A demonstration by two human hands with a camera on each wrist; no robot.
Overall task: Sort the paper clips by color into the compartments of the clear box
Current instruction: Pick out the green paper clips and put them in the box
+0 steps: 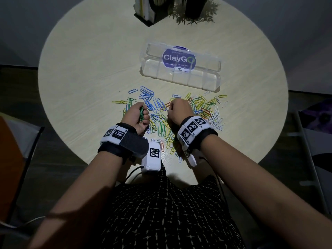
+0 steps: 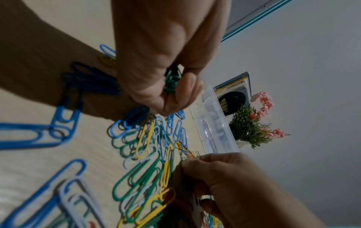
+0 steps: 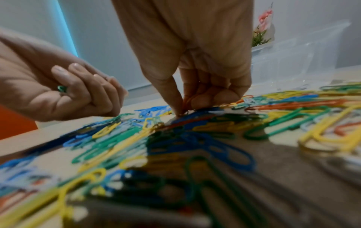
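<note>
Round pale wood-grain table [image 1: 80, 72], lit at the middle, dim floor all round it. On it, the clear box [image 1: 180, 72], taken here as landmark: long, lid open and lying flat behind it, 5 compartments in a row, all looking bare, a purple "ClayGO" sticker showing through the lid.

Beyond the clear box, at the table's far edge: a book stand [image 1: 145, 11] with a book titled "INVESTING101" [image 2: 232, 89], and just beside it a small potted plant [image 1: 195, 13] with pink flowers.

In front of the clear box, toward the person: a wide scatter of paper clips [image 1: 179, 114], blue mostly on the left, yellow, green, orange mixed at the middle, white on the right, none inside the box.

Over the near-left part of the scatter, well short of the clear box: left hand [image 1: 136, 116], raised, fingers curled round a bunch of green paper clips [image 1: 141, 112]. Beside it, nearer the box's middle: right hand [image 1: 177, 111], knuckles up, thumb and forefinger tips pressed together down into the pile among blue and orange clips; which clip is pinched, cannot tell.

Both wrists strapped with black bands carrying white marker blocks [image 1: 193, 129].
</note>
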